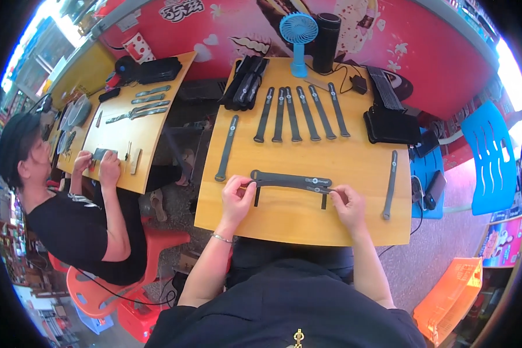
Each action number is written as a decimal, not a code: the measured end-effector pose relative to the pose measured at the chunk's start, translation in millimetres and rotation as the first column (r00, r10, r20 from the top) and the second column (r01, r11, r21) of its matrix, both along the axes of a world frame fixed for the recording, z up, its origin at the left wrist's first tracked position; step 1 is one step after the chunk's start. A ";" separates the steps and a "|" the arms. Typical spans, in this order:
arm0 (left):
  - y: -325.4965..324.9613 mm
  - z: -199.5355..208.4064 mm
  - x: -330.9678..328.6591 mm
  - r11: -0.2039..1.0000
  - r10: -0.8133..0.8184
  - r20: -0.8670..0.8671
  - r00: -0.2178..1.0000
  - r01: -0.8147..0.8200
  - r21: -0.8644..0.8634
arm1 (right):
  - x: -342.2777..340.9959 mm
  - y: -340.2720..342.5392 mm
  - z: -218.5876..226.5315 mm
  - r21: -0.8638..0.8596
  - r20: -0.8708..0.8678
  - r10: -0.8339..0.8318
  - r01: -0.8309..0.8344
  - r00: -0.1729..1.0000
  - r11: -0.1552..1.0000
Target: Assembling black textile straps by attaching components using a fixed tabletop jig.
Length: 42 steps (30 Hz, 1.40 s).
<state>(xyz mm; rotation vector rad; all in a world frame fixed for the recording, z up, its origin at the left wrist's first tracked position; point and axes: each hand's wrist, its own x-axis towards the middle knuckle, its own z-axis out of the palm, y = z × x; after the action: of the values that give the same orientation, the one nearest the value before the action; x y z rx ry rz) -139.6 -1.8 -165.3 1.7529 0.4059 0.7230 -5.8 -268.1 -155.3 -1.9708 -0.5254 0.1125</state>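
Near the front edge of the wooden table, my left hand [236, 200] and my right hand [348, 205] pinch the two ends of a dark grey strap [313, 188], stretched level between them. Just behind it, partly overlapped, a similar strap [287, 176] lies crosswise. Below the held strap, two short black strips [257, 196] point toward me, one near each hand; what they belong to is unclear. One single strap [228, 148] rests to the left, another strap [391, 184] to the right. Several more straps [292, 116] stand in a row farther back.
Bundled black straps [246, 84] sit at the table's back left, a black stack [392, 126] at the right. A blue fan [299, 40], a black cylinder [326, 42] and a cabled adapter [358, 84] stand behind. At the left table a co-worker [75, 214] handles a small dark piece.
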 end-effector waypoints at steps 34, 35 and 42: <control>11.1 14.3 13.0 0.934 -0.009 -0.174 0.985 -0.054 -0.354 | 5.6 10.9 2.2 0.127 -0.173 -0.006 0.028 0.985 0.992; 11.8 15.7 12.4 0.928 -0.038 -0.216 0.976 -0.046 -0.370 | 6.9 12.2 2.7 0.128 -0.176 -0.004 0.027 0.984 0.991; 14.4 19.9 15.8 0.924 -0.061 -0.234 0.970 -0.034 -0.380 | 10.6 16.0 3.6 0.120 -0.216 -0.037 0.065 0.976 0.991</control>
<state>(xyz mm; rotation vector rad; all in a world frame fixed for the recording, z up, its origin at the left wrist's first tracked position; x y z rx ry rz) -123.8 12.6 -145.4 1.4708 0.6553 0.3848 4.8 -252.1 -151.7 -1.8205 -0.3329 0.2501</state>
